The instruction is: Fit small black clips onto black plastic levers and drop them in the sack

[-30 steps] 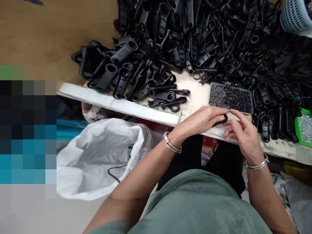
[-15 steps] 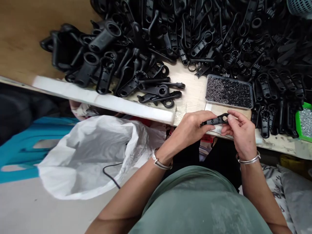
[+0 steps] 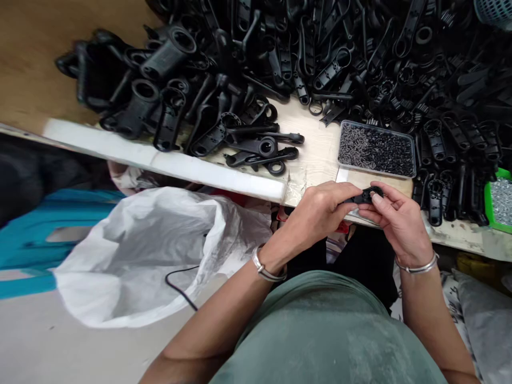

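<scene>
A black plastic handle part with a ring-shaped end [image 3: 363, 197] is held between my two hands over the table's front edge. My left hand [image 3: 326, 205] pinches its narrow end between thumb and fingers. At the ring end, my right hand [image 3: 398, 218] has its thumb on top and its fingers around the far side and underneath. Whether a smaller piece sits under the right thumb is hidden. Just beyond the hands stands a clear plastic box [image 3: 376, 148] filled with small dark parts.
Black plastic parts [image 3: 332, 69] are heaped across the table [image 3: 316, 140]. A white foam strip [image 3: 168, 162] runs along the left front edge. Below it hangs an open white sack [image 3: 132, 256]. A green tray [image 3: 500, 200] of small metal pieces stands at right, with a blue basket [image 3: 494, 12] behind.
Both hands have shifted slightly to the right with the black handle part. My right thumb and fingers now cover more of its ring end.
</scene>
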Tool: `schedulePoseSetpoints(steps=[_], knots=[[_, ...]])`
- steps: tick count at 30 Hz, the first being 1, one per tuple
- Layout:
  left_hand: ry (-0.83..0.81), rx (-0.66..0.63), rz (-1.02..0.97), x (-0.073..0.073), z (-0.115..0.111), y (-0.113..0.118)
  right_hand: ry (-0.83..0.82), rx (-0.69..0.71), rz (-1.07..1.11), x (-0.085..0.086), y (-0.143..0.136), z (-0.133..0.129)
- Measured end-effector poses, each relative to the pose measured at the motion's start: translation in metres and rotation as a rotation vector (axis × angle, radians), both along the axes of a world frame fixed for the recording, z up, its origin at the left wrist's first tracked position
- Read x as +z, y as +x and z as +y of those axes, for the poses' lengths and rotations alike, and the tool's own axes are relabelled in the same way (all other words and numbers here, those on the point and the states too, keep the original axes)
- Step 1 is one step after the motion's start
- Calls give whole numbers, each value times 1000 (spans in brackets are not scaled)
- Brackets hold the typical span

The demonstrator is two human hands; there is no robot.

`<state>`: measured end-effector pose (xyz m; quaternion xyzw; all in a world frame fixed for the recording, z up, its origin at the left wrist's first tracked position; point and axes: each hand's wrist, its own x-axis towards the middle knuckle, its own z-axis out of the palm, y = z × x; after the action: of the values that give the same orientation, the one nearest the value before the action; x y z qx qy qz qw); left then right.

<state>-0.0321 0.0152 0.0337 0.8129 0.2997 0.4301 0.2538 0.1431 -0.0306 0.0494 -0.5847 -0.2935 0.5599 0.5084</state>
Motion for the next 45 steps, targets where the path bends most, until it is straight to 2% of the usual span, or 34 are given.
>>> schedulePoseSetpoints(steps=[8, 23, 27, 30, 34, 36, 39, 42, 45], knots=[[12, -11, 58, 7, 2, -6, -81, 133, -13, 8, 14, 2], [-9, -1, 1, -1, 2, -2, -37, 41, 18, 0, 8, 2], [-56, -18, 23, -4, 6, -5, -43, 58, -49, -1, 7, -1], [-69, -31, 76, -5, 13, -9, -37, 87, -240, -3, 13, -2], [-72, -43, 164, -6, 25, -12, 67, 32, -594, -2, 31, 3], [-74, -68, 220, -5, 30, -12, 135, 25, -861, 2, 37, 12], [-52, -105, 303, -3, 36, -12, 217, 111, -1337, 15, 38, 31], [-7, -27, 355, 6, 42, -13, 129, 209, -1651, 28, 33, 56], [34, 92, 433, 20, 53, -8, 14, 279, -1781, 31, 29, 81]])
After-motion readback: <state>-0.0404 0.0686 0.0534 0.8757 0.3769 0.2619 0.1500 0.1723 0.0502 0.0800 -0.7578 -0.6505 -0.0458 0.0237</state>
